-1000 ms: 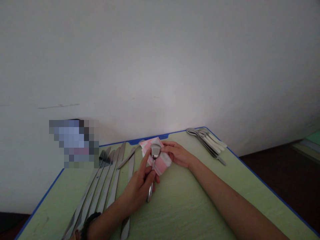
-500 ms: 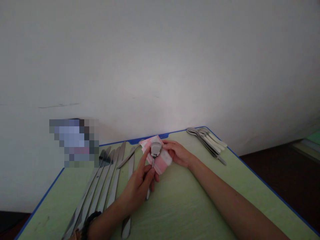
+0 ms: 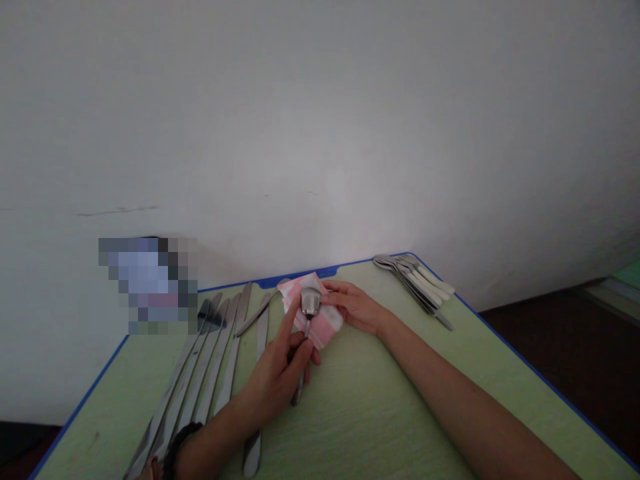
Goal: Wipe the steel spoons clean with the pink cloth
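Observation:
A metal spoon [image 3: 311,303] points bowl-up and away from me, its handle between the thumb and fingers of my left hand [image 3: 285,357]. Behind the bowl spreads a pink and white cloth [image 3: 327,327], which could also be a paper napkin. My right hand [image 3: 355,305] pinches the cloth at the spoon's right side, fingertips close to the bowl. Left of my left hand lie several long table knives [image 3: 215,373] in a row. One more spoon [image 3: 257,317] rests at a slant near their far ends, partly behind the cloth.
A pile of spoons [image 3: 407,283] and white-handled forks [image 3: 433,280] lies at the far right corner of the green, blue-edged table [image 3: 390,413]. A pixelated object [image 3: 150,283] stands at the back left. The white wall [image 3: 320,133] rises directly behind the table.
The spoon in my left hand has tilted slightly, and its handle end sits a little lower. My right fingers have shifted slightly left toward the bowl.

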Available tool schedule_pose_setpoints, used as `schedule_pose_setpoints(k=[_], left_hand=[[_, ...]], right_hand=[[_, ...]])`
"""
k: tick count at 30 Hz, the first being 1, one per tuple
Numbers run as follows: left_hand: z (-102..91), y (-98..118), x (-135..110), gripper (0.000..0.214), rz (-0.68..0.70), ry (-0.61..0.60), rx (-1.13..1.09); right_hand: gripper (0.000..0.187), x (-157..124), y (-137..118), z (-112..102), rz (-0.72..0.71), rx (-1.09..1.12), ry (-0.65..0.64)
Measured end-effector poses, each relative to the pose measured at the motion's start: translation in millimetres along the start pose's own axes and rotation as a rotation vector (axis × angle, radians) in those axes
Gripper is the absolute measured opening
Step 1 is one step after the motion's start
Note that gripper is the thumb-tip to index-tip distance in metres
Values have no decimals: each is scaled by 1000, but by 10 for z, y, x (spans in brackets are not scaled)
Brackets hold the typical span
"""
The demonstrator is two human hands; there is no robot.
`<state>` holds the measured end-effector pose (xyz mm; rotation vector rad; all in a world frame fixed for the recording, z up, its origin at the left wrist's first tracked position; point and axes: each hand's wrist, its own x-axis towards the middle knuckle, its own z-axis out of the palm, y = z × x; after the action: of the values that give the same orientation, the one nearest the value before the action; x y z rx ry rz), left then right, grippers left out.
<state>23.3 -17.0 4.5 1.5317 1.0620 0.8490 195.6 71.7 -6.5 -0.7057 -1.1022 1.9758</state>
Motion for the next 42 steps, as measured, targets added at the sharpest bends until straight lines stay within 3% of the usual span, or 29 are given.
schedule_pose_setpoints(k=[20, 42], left_hand=[[-10, -81, 23, 73, -1, -13, 43], [-14, -26, 11, 75, -20, -2, 38]], right_hand=[[38, -8, -20, 13, 16, 4, -35], [48, -2, -23, 21, 26, 2, -56]])
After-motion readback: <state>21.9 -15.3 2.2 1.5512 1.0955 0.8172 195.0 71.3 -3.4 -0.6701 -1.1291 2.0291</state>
